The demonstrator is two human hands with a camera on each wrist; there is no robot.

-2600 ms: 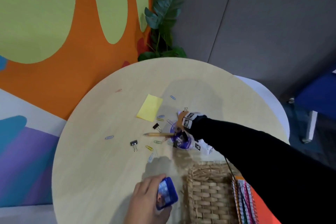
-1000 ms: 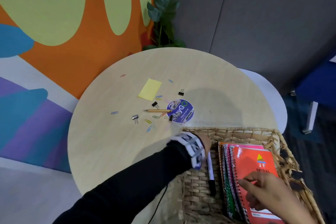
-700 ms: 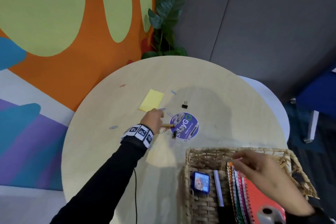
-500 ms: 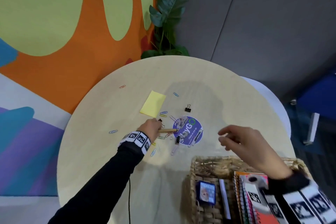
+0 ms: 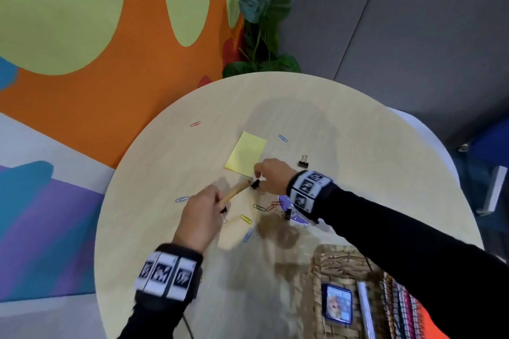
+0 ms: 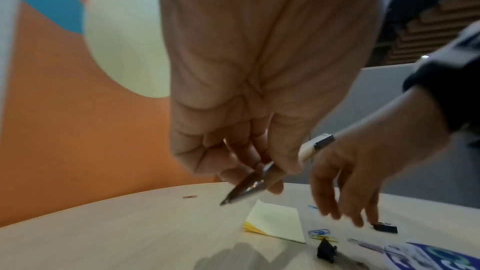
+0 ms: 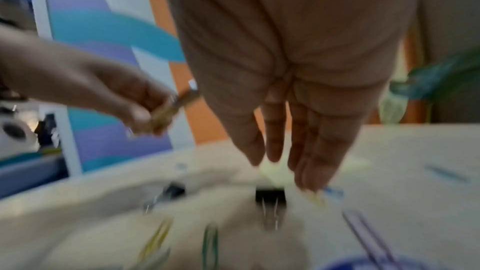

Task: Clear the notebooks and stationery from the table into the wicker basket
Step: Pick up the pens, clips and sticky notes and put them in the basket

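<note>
Holding the pen (image 5: 236,192) in my left hand (image 5: 201,217), with the fingers curled around its barrel, I have it lifted a little above the table (image 5: 154,228). My right hand (image 5: 271,174) reaches down with the fingers straight and relaxed, and it holds nothing. The fingertips (image 7: 306,182) hang just above a black binder clip (image 7: 270,196) that lies beside the yellow sticky notes (image 5: 246,157).

I judge the task is more than half done. The wicker basket (image 5: 336,261) at the near edge already contains the spiral notebooks (image 5: 405,308), a white marker (image 5: 365,308) and a small blue box (image 5: 337,305).

What is left on the table is mostly small. The sticky notes are there, and I see a second binder clip (image 5: 303,163) farther away and two more near my hands. Coloured paper clips (image 5: 264,208) are scattered around, with one red clip (image 5: 195,124) well apart from the others. A round purple sticker (image 5: 283,201) lies partly under my right wrist.

The pen must still go into the basket, and the thin clips will probably need many careful pinches.
</note>
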